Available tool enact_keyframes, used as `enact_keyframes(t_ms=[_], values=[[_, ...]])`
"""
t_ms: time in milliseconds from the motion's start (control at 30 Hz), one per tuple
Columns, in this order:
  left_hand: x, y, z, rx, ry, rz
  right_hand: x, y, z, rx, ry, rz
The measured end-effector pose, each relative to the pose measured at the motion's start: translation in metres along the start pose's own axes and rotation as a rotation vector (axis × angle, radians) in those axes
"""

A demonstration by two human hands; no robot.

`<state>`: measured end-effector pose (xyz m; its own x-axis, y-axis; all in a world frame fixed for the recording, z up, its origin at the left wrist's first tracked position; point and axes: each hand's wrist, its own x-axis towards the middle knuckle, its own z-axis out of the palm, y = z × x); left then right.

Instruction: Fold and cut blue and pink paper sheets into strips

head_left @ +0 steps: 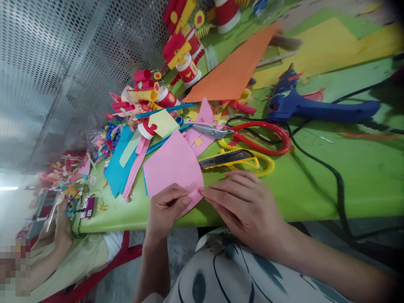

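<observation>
A pink sheet of paper [173, 166] stands up at the table's front edge, its near edge curled over. My left hand [167, 206] pinches that edge between thumb and fingers. Close beside it, my right hand [246, 206] is closed at the paper's near right corner, fingertips pressed on the rolled part. A small darker pink spot shows at the right fingertips; I cannot make out what it is. Just beyond my right hand lie a yellow utility knife [230, 159] and red-handled scissors [265, 139], neither of them touched.
A blue glue gun [322, 107] with a black cord [318, 158] lies at the right. Orange paper [236, 67], yellow paper [328, 50] and blue paper [118, 162] lie around. Red-and-white paper cup figures [188, 69] line the back by a perforated metal panel [78, 54]. Another person's hands [61, 223] are at left.
</observation>
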<state>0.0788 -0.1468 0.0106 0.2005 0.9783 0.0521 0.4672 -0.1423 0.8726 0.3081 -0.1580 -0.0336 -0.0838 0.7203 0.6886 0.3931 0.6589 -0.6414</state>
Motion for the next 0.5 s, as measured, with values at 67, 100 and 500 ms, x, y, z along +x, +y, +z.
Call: enact_keyframes(t_ms=[67,100,500], values=[[0.0001,0.0003,0.0004,-0.012,0.002,0.011,-0.0003,0.0002,-0.0002,0.005,0.001,-0.004],[0.0003,0.0003,0.0005,-0.016,0.002,0.019,-0.0005,0.0003,-0.0002,0.007,0.003,-0.004],[-0.0006,-0.0028,-0.0019,-0.019,-0.007,0.025,-0.0011,0.0008,0.0017,0.011,0.011,-0.007]])
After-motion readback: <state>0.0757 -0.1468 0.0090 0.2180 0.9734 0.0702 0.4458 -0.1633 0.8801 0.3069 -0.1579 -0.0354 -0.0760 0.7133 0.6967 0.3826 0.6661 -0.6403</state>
